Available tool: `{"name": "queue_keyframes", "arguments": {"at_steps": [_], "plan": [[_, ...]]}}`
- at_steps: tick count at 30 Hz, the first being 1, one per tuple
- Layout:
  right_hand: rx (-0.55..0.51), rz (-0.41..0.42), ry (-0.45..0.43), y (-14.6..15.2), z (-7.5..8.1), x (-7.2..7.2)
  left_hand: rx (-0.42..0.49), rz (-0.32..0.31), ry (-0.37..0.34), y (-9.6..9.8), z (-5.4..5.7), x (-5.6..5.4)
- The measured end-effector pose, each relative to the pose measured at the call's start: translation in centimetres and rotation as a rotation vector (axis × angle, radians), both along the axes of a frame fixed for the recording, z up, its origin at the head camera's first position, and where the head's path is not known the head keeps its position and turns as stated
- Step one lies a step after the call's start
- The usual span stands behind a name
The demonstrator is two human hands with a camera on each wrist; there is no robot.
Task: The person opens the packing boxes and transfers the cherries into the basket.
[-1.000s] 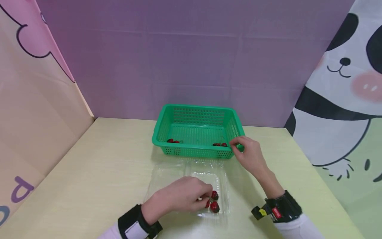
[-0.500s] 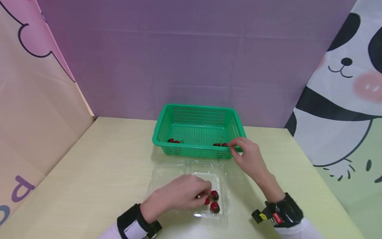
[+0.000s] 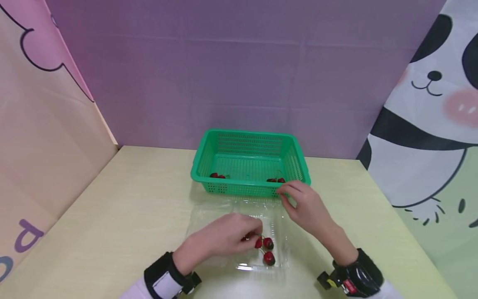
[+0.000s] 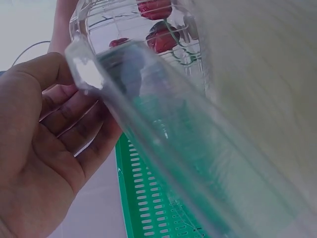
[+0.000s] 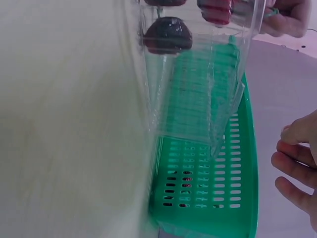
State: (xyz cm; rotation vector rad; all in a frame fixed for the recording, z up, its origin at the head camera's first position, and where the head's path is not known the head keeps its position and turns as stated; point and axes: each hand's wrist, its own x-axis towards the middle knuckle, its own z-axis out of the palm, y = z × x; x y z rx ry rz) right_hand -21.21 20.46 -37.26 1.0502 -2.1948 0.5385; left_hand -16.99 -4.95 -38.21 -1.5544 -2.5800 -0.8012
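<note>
My left hand (image 3: 225, 234) is over the clear plastic clamshell box (image 3: 278, 226), beside several dark red cherries. Its thumb and fingertips pinch a cherry (image 3: 258, 242) by the stem, as a green bit (image 5: 272, 12) at the fingertips in the right wrist view suggests. Two other cherries (image 3: 269, 258) lie at the box's right side. Close in front of the green basket (image 3: 239, 189), my right hand (image 3: 306, 207) hovers near its right front corner. Right fingers (image 5: 292, 166) are loosely bent, thumb near the index finger, nothing visible between them.
Inside the basket, small groups of cherries lie at the left (image 3: 216, 176) and right (image 3: 276, 180). The box's lid (image 3: 209, 214) is folded out to the left on the pale table (image 3: 142, 199). A purple backdrop (image 3: 239, 83) rises behind the basket.
My right hand has come down and left from the basket's rim towards the box. The left hand has risen slightly, and the cherry by its fingertips has shifted up with it.
</note>
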Motion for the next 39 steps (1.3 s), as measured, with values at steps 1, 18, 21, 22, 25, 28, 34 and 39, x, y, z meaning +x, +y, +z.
{"name": "queue_keyframes", "arguments": {"at_steps": [1,18,21,22,25,28,34,39], "plan": [[0.004,0.006,-0.002,0.0,0.0,0.1,0.004,-0.001,-0.002,0.0,0.0,0.0],[0.176,0.045,-0.186,-1.2,-0.9,1.5,0.107,0.037,0.031,-0.9,0.8,-0.6],[0.208,0.066,-0.245,-1.5,-1.0,2.0,0.121,0.063,-0.001,-1.0,1.1,-0.6],[0.220,0.074,-0.260,-1.6,-1.0,2.1,0.126,0.071,-0.008,-1.1,1.2,-0.6],[0.257,0.096,-0.282,-1.9,-1.0,2.5,0.147,0.091,-0.027,-1.4,1.6,-0.8],[0.307,0.115,-0.289,-2.2,-0.9,2.8,0.176,0.105,-0.028,-1.7,1.8,-1.0],[0.439,0.163,-0.352,-2.6,-0.6,3.3,0.222,0.147,-0.011,-2.1,2.3,-1.2],[0.534,0.158,-0.435,-3.0,-0.5,3.8,0.233,0.170,0.011,-2.4,2.3,-1.6]]}}
